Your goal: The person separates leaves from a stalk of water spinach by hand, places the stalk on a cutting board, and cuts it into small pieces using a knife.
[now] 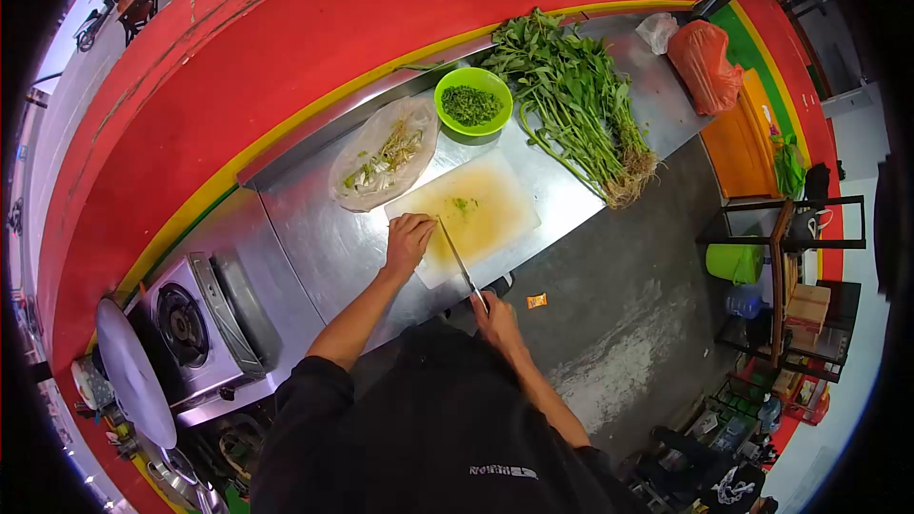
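On the cutting board (490, 214) my left hand (407, 240) rests curled, fingers down, beside the knife (459, 262). My right hand (495, 319) grips the handle, blade angled toward the left fingers.

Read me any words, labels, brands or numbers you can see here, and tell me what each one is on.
Nothing can be read for certain.
Black garment: white print near the bottom edge, too blurred to read.
Orange packet on the floor: too small to read.
Black item at the lower right: white marking, not legible.
Knife in the right hand: no marking visible.
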The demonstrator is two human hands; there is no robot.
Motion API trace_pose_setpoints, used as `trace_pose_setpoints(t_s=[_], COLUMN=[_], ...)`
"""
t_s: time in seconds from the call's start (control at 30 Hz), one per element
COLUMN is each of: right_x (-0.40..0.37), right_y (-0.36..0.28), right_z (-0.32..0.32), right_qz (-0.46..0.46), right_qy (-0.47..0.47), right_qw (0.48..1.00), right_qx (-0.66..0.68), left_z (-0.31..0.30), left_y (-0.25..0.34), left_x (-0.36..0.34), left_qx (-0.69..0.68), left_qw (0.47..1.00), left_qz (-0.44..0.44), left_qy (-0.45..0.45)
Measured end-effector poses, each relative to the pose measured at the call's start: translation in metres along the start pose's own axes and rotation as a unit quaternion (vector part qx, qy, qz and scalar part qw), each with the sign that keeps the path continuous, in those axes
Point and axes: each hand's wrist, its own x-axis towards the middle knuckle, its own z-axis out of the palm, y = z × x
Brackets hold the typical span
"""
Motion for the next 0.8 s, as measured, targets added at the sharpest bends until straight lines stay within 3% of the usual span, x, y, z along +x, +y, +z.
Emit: trace_pose_setpoints(t_s=[0.23, 0.3, 0.43, 0.5, 0.57, 0.77, 0.8], right_x=[0.000, 0.004, 0.006, 0.008, 0.008, 0.012, 0.014], right_y=[0.010, 0.019, 0.018, 0.015, 0.013, 0.017, 0.020], right_z=[0.008, 0.016, 0.017, 0.015, 0.015, 0.020, 0.023], right_qz=[-0.010, -0.071, -0.084, -0.017, -0.024, -0.032, -0.075], right_qy=[0.007, 0.049, 0.059, 0.004, 0.010, 0.014, 0.049], right_qw=[1.000, 0.996, 0.995, 1.000, 0.999, 0.999, 0.994], right_qx=[0.016, 0.008, -0.011, 0.025, 0.026, -0.012, -0.062], left_z=[-0.002, 0.001, 0.005, 0.006, 0.007, 0.006, 0.006], left_y=[0.003, 0.001, -0.002, -0.002, -0.002, -0.001, -0.002], left_x=[-0.001, -0.004, -0.007, -0.007, -0.008, -0.006, -0.006], left_qx=[0.070, 0.068, 0.058, 0.060, 0.062, 0.074, 0.074], left_qw=[0.997, 0.997, 0.998, 0.998, 0.998, 0.997, 0.997], left_qz=[0.029, 0.022, 0.020, 0.022, 0.011, 0.015, 0.014], left_qy=[-0.016, -0.015, 0.000, 0.004, 0.008, 0.004, 0.004])
